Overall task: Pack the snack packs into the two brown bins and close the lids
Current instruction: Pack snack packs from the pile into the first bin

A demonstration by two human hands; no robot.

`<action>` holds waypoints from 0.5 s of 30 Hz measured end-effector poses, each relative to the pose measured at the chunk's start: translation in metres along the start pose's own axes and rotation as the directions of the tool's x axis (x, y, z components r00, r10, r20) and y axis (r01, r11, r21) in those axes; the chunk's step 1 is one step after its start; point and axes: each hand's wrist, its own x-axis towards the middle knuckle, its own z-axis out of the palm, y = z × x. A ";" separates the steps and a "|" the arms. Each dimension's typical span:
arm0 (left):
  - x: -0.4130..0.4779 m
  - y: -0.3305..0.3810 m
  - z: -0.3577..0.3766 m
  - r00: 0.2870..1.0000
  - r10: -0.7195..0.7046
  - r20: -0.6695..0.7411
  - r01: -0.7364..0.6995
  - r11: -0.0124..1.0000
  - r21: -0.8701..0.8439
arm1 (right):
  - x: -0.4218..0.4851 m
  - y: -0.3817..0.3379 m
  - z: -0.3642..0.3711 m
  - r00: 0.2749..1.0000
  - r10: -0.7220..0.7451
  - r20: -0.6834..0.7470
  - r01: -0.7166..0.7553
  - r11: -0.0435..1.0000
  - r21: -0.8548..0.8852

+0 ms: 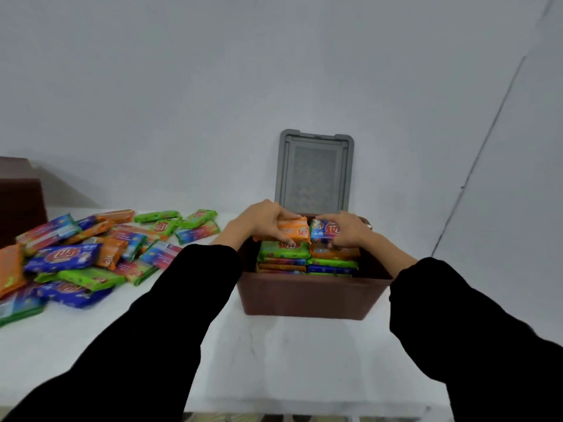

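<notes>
We hold an orange pack [294, 231] in our left hand [259, 220] and a blue pack [324, 231] in our right hand [347, 228], each grip clamped, over the nearly full brown bin [304, 296]. Stacked too high beneath our grips, packs could block the grey lid [315, 172] behind.

Left hand [261, 221] gripping orange pack [297, 231], right hand [347, 228] gripping blue pack [325, 231], above open brown bin [304, 296]

We see bare table [274, 354] open before the brown bin [304, 300] | loose snack packs [91, 248] crowd the left | raised grey lid [315, 172] blocks the back | stacked packs fill the bin.
</notes>
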 end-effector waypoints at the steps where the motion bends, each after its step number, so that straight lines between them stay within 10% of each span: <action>1: 0.005 0.003 0.006 1.000 0.012 0.011 -0.012 1.000 0.011 | -0.002 0.006 0.004 1.000 0.005 0.011 -0.005 1.000 -0.012; 15: 0.017 -0.010 0.044 0.996 0.069 0.061 -0.074 0.994 0.086 | 0.002 0.021 0.031 0.998 -0.031 -0.062 0.029 0.999 -0.032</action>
